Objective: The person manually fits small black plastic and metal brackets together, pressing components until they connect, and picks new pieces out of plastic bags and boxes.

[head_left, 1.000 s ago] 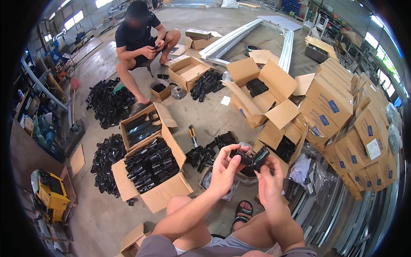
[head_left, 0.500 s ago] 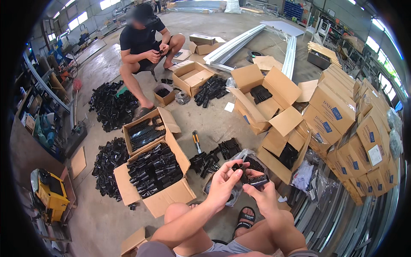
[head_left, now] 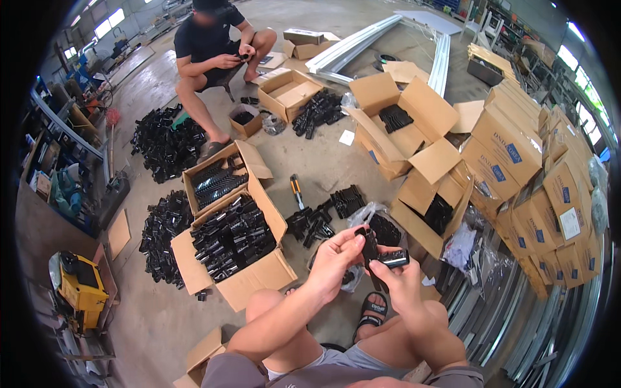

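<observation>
In front of my knees, my left hand has its fingers closed around a dark, elongated black plastic part. My right hand grips a shiny black plastic piece between thumb and fingers. The two pieces meet or overlap between my hands; whether they are joined I cannot tell. Just beyond them lies a clear plastic bag with small black parts in it. Loose black parts and a neat row of black pieces lie on the floor farther off.
To the left stands an open carton full of black parts, with heaps of parts beside it. Open boxes and stacked cartons fill the right. An orange-handled tool lies mid-floor. A seated co-worker handles a small part.
The black part in my left hand has turned more upright and shows more. My right hand's piece now points further right. The whole view has shifted slightly.
</observation>
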Demonstrator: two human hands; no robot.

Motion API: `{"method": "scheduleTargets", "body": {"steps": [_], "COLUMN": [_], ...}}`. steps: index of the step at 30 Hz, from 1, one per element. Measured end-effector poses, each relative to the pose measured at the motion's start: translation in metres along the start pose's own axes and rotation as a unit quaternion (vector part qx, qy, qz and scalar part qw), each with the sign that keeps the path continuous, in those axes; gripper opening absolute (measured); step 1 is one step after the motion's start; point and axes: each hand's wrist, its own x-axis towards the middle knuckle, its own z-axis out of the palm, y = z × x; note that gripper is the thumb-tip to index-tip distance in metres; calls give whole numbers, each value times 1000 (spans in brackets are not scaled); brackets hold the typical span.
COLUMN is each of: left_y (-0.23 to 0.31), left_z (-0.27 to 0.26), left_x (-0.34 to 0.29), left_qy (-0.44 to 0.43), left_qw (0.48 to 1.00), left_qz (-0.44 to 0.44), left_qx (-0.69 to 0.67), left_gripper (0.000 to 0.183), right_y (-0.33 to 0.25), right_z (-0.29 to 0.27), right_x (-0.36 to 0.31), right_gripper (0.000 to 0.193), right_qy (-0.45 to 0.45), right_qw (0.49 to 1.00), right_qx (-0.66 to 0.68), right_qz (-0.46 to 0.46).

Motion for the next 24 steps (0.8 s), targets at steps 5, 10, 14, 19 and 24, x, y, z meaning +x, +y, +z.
{"method": "scheduleTargets", "body": {"steps": [5,10,14,19,24], "left_y": [3,6,3,7,1], "left_z": [1,10,11,5,5], "left_x": [8,2,2,2,2], "left_qy": [4,31,54,25,35], "left_qw": [998,999,997,996,997], "left_qz": [-12,19,48,48,46], "left_qx": [-68,2,41,68,45], "left_gripper": [37,36,36,37,39], "right_y": [3,3,8,3,7], "right_z": [-1,1,-1,2,2], "right_x": [3,1,0,-3,-1], "right_gripper": [28,32,32,31,32], "right_qy": [31,11,11,17,11], "right_qw": [999,998,999,998,997], "right_qx": [-18,-37,-31,-45,-25], "right_qz": [-13,-56,-40,-42,-68]}}
